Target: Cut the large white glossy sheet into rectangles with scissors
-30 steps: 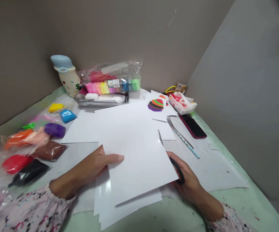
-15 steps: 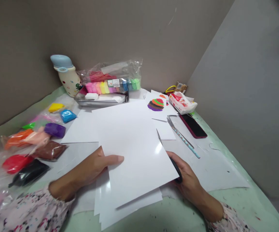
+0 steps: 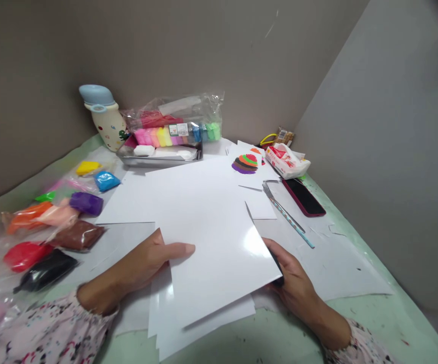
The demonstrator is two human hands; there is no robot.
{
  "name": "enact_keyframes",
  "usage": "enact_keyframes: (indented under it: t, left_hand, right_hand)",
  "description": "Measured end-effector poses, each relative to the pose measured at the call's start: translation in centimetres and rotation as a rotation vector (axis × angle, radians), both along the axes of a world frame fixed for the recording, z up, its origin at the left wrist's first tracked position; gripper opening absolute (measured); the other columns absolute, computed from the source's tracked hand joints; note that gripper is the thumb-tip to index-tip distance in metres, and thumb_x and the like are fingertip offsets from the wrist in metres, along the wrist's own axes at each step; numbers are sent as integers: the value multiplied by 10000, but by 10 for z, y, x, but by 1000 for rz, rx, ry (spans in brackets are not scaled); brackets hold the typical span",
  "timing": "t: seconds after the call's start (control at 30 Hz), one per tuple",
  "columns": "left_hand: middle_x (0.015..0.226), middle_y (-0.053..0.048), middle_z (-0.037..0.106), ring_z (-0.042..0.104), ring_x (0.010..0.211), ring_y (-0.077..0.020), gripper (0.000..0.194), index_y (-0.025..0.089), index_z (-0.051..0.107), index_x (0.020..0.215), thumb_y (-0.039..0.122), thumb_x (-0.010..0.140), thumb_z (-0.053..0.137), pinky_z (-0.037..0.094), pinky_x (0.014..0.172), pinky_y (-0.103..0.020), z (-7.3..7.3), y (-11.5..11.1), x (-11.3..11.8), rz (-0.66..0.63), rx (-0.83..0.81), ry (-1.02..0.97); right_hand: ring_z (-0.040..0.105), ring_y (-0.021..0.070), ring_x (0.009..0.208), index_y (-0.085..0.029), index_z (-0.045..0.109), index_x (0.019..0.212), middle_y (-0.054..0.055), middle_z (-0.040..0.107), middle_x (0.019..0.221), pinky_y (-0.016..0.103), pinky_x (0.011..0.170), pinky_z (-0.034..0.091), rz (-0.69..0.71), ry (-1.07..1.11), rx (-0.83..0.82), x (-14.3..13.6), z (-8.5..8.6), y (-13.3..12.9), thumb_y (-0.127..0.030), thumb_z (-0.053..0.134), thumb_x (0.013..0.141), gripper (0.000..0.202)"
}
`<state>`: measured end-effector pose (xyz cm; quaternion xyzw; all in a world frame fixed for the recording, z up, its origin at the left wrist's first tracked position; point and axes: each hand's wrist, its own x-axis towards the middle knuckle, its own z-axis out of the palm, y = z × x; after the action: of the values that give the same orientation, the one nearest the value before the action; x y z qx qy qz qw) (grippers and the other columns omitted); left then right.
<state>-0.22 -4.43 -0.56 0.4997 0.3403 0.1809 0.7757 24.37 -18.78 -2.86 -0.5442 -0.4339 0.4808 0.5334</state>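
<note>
A glossy white sheet of paper (image 3: 211, 242) is tilted up off the table, its near left edge pinched by my left hand (image 3: 158, 255), thumb lying on top. The left fingers are hidden beneath the sheet. At its right edge, my right hand (image 3: 293, 280) is closed around the black handle of a pair of scissors (image 3: 248, 210). One blade tip shows above the paper's edge; the rest of the scissors is mostly hidden under the sheet. More white sheets (image 3: 204, 331) lie below on the table.
Bags of coloured clay (image 3: 80, 235) lie on the left. Behind stand a bottle (image 3: 107, 124) and a metal tray (image 3: 158, 161) with packaged clay. On the right are a striped coloured picture (image 3: 245, 164), a tissue pack (image 3: 287, 163), a phone (image 3: 304, 198), a fork (image 3: 285, 215) and a blue stick (image 3: 306, 240).
Less of the black scissors handle shows beside the paper now, and the visible blade has shifted very slightly. My left hand holds the sheet in the same place.
</note>
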Motion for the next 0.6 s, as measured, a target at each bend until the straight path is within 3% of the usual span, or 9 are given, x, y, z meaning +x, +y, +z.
enact_keyframes:
  t: [0.23, 0.33, 0.47, 0.6]
  left_hand:
    - [814, -27, 775, 734, 828, -284, 229, 272, 768, 973, 299, 746, 776, 573, 802, -398, 3, 0, 1, 0, -6, 13]
    - [832, -39, 775, 726, 839, -300, 224, 254, 766, 951, 308, 733, 775, 569, 810, -417, 3, -1, 1, 1, 7, 18]
    - [782, -56, 763, 708, 763, -282, 116, 226, 764, 814, 332, 775, 738, 553, 813, -417, -1, 0, -2, -47, 59, 71]
    - [835, -59, 770, 708, 771, -276, 132, 225, 768, 861, 323, 779, 733, 553, 769, -387, -1, 0, -2, -70, 46, 68]
  right_hand:
    - [521, 118, 589, -312, 663, 1263, 19, 705, 959, 218, 492, 458, -5, 52, -44, -2, -2, -1, -384, 604, 940, 336]
    - [641, 167, 814, -309, 668, 1249, 33, 713, 1108, 239, 622, 527, -3, 23, -4, -1, -1, 0, -370, 592, 954, 310]
    - [635, 211, 1122, -293, 666, 1243, 40, 696, 1244, 303, 911, 535, 2, -19, 64, -3, 5, 1, -381, 569, 974, 300]
    - [633, 243, 1169, -278, 661, 1259, 60, 706, 1248, 329, 892, 561, -22, -61, 47, -3, 8, 1, -433, 578, 960, 347]
